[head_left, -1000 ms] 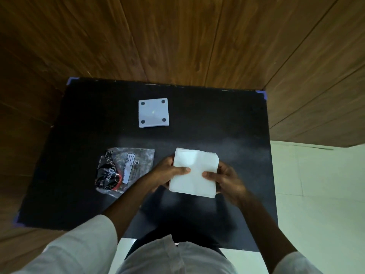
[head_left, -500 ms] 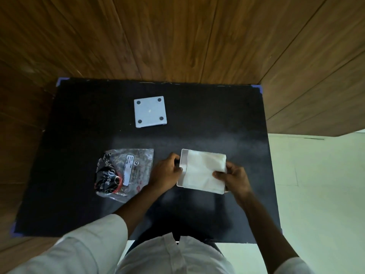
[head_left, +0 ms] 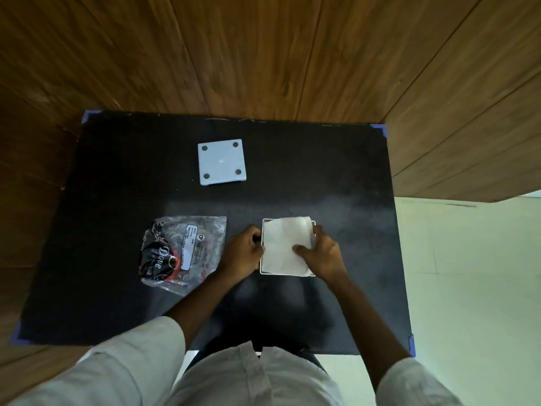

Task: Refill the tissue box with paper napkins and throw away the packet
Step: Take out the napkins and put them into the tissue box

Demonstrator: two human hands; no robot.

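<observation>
Pressing the stack of paper napkins (head_left: pixel 285 246) down into the open white tissue box (head_left: pixel 261 259), near the front middle of the black table (head_left: pixel 336 171). Best done by pushing flat and evenly so corners slip inside the rim instead of folding over it; far right corner looks slightly raised above the edge. White, soft, creased on top, filling the box almost wall to wall. Right hand (head_left: pixel 322 254) pinching the stack's right side, thumb on top. Left hand (head_left: pixel 244 253) curled against the box's left wall, steadying it. Emptied, crumpled clear packet (head_left: pixel 183 253) just left, not yet discarded. Square white lid (head_left: pixel 221 162) farther back, underside up, apart.
</observation>
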